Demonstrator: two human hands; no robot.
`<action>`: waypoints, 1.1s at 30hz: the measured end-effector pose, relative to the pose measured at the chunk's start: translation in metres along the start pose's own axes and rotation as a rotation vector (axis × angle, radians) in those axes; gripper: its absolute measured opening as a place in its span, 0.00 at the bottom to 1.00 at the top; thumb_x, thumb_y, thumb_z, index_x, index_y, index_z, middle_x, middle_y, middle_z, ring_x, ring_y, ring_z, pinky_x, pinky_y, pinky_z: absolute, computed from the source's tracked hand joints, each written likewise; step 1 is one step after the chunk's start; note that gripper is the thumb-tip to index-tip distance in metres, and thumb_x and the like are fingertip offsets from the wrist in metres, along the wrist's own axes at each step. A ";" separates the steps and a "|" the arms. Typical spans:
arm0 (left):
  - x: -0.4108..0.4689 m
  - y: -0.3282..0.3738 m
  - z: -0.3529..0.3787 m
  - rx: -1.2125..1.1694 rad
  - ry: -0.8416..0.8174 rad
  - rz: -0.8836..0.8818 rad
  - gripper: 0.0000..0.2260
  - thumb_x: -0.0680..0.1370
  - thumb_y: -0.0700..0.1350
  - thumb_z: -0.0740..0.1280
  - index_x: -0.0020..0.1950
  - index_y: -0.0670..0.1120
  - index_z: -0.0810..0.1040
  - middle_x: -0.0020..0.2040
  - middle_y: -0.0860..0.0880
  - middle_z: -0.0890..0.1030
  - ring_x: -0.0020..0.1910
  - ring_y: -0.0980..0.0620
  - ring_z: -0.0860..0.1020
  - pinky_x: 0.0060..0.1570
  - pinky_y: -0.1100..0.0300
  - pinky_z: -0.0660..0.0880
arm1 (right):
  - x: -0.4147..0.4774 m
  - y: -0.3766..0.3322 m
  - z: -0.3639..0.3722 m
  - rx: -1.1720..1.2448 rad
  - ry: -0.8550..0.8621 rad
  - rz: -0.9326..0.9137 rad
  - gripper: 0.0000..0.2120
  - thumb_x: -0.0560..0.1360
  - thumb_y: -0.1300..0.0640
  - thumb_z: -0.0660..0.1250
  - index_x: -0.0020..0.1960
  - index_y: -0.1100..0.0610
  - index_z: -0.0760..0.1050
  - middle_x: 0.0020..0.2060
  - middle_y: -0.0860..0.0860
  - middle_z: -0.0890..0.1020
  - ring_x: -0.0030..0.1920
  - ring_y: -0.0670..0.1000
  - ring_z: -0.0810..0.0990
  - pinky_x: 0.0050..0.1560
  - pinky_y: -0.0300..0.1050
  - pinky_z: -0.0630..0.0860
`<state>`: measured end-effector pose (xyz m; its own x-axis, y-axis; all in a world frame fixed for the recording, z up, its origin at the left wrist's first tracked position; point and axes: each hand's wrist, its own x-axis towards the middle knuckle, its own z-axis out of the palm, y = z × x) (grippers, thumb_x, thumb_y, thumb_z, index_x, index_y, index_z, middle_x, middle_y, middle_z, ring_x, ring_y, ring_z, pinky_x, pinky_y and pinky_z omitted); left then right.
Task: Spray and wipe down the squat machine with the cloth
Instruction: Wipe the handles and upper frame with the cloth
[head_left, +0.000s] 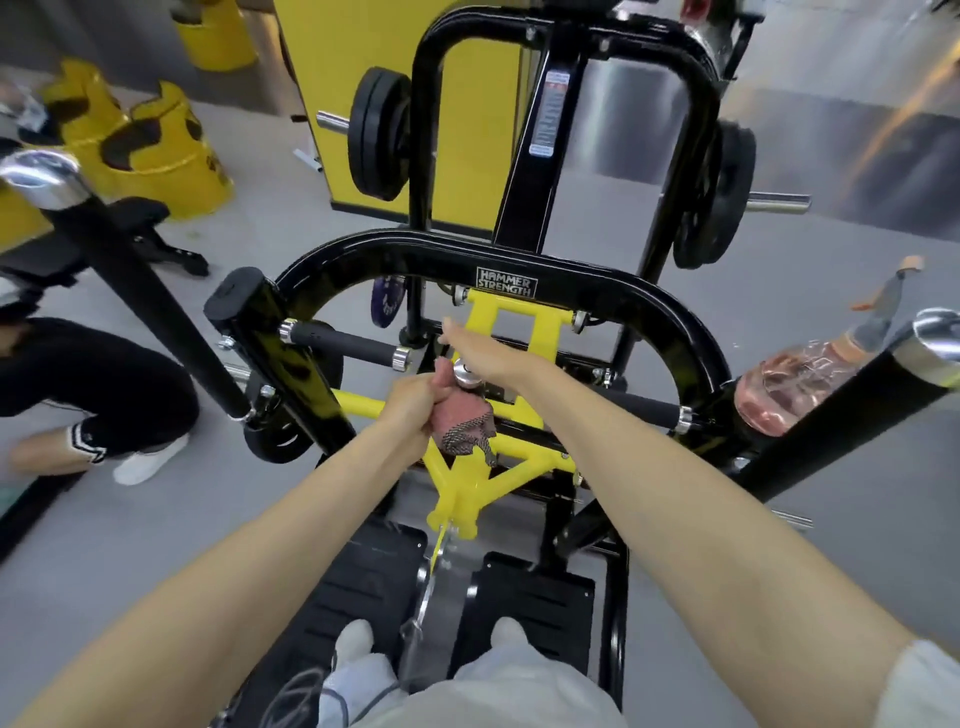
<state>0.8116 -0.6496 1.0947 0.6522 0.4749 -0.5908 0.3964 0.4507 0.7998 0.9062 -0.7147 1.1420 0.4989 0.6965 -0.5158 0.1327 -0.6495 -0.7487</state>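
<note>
The grey floor (130, 545) is occupied by the black-and-yellow squat machine (506, 283), with yellow drums (171, 156) stood at far left and a white shoe (150, 460) planted nearby.

Yellow barrels (156, 150) with black markings stand on the grey floor (130, 545) at the upper left, near a black bench (119, 228). A second person (93, 384) in black trousers and a white shoe (150, 460) crouches at the left edge. A yellow panel (332, 104) rises behind.
</note>
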 end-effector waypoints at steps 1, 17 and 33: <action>-0.007 0.002 0.001 -0.025 0.004 0.023 0.10 0.78 0.31 0.60 0.47 0.42 0.79 0.44 0.45 0.80 0.45 0.47 0.77 0.50 0.53 0.74 | -0.001 0.000 -0.001 0.017 -0.003 -0.006 0.32 0.81 0.40 0.39 0.76 0.60 0.57 0.76 0.54 0.58 0.76 0.55 0.56 0.74 0.52 0.54; -0.018 0.062 0.009 0.906 0.014 0.615 0.10 0.80 0.39 0.62 0.51 0.50 0.81 0.45 0.47 0.83 0.41 0.48 0.81 0.41 0.51 0.77 | -0.010 0.029 -0.032 0.449 0.357 0.043 0.17 0.78 0.57 0.61 0.62 0.67 0.73 0.53 0.64 0.79 0.59 0.63 0.76 0.56 0.55 0.75; 0.035 0.062 0.013 1.188 -0.366 0.282 0.10 0.73 0.33 0.69 0.52 0.42 0.83 0.41 0.40 0.84 0.33 0.47 0.82 0.26 0.63 0.75 | -0.024 0.080 0.008 0.372 0.321 0.162 0.18 0.75 0.68 0.56 0.63 0.72 0.71 0.47 0.71 0.76 0.40 0.54 0.66 0.41 0.45 0.60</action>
<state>0.8674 -0.6147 1.1246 0.8720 0.1224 -0.4740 0.4241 -0.6726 0.6064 0.8983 -0.7808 1.0916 0.7334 0.4291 -0.5272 -0.2522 -0.5484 -0.7973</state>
